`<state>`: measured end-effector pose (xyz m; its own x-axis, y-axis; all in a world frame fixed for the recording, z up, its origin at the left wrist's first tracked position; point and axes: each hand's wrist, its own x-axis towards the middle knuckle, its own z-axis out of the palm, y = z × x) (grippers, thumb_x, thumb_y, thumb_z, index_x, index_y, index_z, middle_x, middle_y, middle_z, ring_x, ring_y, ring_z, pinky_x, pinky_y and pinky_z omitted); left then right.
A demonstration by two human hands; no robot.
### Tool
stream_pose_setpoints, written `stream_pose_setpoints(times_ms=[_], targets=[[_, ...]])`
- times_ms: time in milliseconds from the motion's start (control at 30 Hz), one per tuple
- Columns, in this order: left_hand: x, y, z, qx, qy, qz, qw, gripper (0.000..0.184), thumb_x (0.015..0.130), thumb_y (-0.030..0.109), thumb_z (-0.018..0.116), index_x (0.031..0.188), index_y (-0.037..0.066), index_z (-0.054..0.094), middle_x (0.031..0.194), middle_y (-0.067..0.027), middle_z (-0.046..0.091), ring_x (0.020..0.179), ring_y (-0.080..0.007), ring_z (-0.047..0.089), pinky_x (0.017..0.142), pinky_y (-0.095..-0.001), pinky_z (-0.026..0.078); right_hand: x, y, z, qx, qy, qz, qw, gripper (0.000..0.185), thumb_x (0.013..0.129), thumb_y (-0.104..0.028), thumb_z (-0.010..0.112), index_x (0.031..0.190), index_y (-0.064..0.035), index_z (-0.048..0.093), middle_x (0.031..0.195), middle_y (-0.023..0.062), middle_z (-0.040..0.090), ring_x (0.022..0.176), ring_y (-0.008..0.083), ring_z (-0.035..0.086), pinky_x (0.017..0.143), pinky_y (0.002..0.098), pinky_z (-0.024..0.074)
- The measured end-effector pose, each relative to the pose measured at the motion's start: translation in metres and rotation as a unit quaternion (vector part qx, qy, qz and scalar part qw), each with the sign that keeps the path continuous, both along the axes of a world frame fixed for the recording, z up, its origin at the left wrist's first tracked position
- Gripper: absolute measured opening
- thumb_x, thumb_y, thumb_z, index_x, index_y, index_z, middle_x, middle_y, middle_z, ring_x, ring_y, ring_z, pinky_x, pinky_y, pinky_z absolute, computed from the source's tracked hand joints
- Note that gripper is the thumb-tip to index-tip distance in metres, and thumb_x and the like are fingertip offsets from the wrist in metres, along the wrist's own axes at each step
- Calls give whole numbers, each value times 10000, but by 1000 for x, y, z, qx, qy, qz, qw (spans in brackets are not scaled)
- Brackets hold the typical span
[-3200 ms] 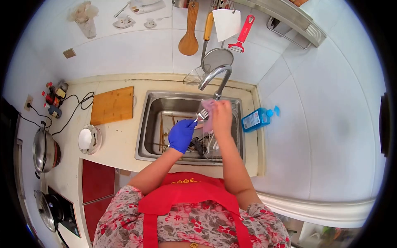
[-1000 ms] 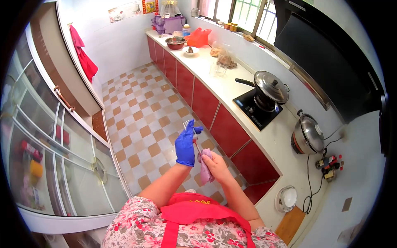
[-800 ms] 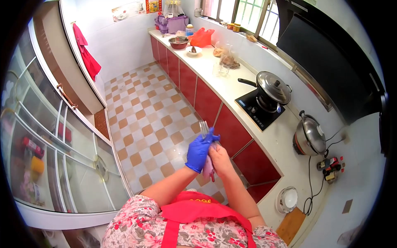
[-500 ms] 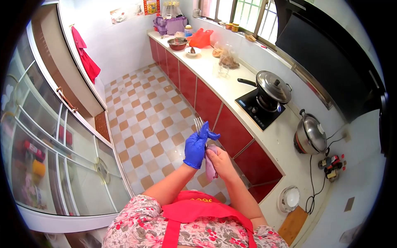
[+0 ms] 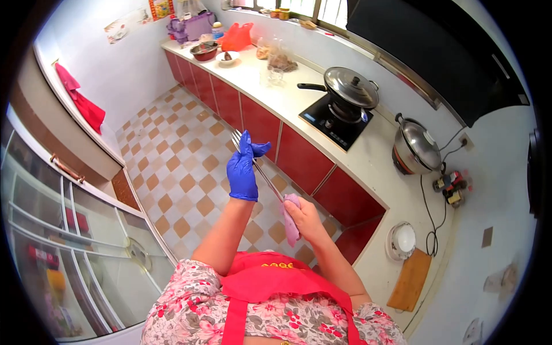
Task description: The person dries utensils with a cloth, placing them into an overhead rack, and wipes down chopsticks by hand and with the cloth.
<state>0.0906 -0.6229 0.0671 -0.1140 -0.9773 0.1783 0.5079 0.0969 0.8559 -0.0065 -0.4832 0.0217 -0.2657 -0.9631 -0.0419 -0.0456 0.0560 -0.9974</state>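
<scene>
Left hand [image 5: 242, 171], blue-gloved: grasps long silver metal fork [image 5: 268, 179] near tines [image 5: 236, 138]
Right hand [image 5: 307, 219], bare: pinches crumpled lilac cloth [image 5: 291, 225] at handle end
Wiping: cloth best kept snug

1. Left hand [image 5: 242, 172] and right hand [image 5: 306, 221]: relocated from above the sink to above the tiled floor [image 5: 178, 184]
2. Spacing: hands, close together moments earlier, now farther apart, exposing more fork [image 5: 267, 178]
3. Cloth [image 5: 291, 225]: shifted from the pronged end to the opposite end

Lower left of hob [image 5: 340, 136]: left hand [image 5: 242, 168] hides part of fork [image 5: 268, 177], cloth [image 5: 291, 229] its handle end. Bottles [image 5: 452, 187] right of hob: too small to read.
</scene>
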Motion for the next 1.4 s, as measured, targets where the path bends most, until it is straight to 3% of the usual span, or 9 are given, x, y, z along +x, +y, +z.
stream_pose_setpoints(times_ms=[133,267,333,400,567,667,900,967,1400], targets=[[-10,1,-6,32,-5,-25,999,349,923,311,425,948,11,601,764,-67,609,762,-133,581,733,-266,428,1,-2,-5,11,-11,-21,1000,271,863,-287,513,881,-22,570,723,13,553,643,85,489,576,245,409],[-16,9,-27,40,29,-74,996,379,929,335,401,817,17,574,774,-80,603,768,-151,592,773,-282,439,2,-5,-11,12,-68,-57,996,275,868,-302,522,873,-30,570,717,-5,542,630,65,473,558,224,393],[-12,17,-22,67,-51,-141,986,408,928,362,389,808,19,574,793,-86,610,775,-145,587,752,-266,438,4,-9,-7,3,-101,-57,993,281,868,-312,529,867,-34,569,711,-12,537,621,58,466,550,217,387],[-7,27,-18,68,-34,-178,981,406,932,365,373,853,20,572,810,-92,612,779,-146,581,752,-262,432,5,-12,2,14,-250,-25,968,303,863,-348,537,852,-47,566,698,-19,529,611,49,455,534,200,371],[0,34,-21,69,34,-285,956,374,943,324,358,885,15,561,824,-94,590,780,-157,564,772,-280,437,5,-24,6,32,-427,43,903,376,835,-417,549,775,-49,500,518,28,439,374,118,414,413,263,404],[1,30,-26,76,53,-288,953,304,934,269,403,872,14,556,814,-83,573,781,-164,560,799,-308,446,10,-25,4,31,-447,37,893,381,836,-434,536,767,-62,486,479,14,382,366,120,351,420,278,356],[-8,22,-32,60,49,-343,936,259,913,247,455,854,14,554,774,-62,574,767,-170,573,839,-335,456,9,-22,1,15,-398,-15,917,413,820,-458,548,769,-55,474,477,11,370,389,126,367,420,277,349],[-11,22,-33,77,50,-343,935,258,910,249,463,855,13,552,760,-58,575,747,-165,575,838,-335,459,6,-22,-5,0,-410,-15,912,411,825,-445,551,781,-43,476,530,43,451,410,132,438,416,271,404],[-13,12,-27,110,32,-338,934,252,904,235,480,811,11,547,710,-42,535,664,-117,526,809,-311,469,11,-32,-9,-18,-408,-46,912,402,816,-440,567,814,-42,513,547,42,473,406,129,444,410,265,405]])
